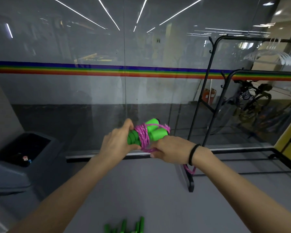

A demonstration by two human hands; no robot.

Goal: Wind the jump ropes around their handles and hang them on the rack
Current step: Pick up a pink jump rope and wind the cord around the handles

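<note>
My left hand point(118, 143) grips the near ends of two bright green handles point(152, 132), held side by side at chest height. Pink rope point(143, 135) is wound several times around their middle. My right hand point(170, 151) pinches the rope just below the handles; a loose pink length point(189, 170) hangs down behind my right wrist. More green handles point(133, 227) lie on the grey floor at the bottom edge, partly cut off. The black metal rack point(207, 91) stands to the right, its top bar above my hands.
A glass wall with a rainbow stripe point(99, 70) runs straight ahead. A dark bin point(26, 148) sits at the left. White hangers point(272, 55) hang on the rack's top bar. The rack's black foot point(190, 184) rests on the floor near my right arm.
</note>
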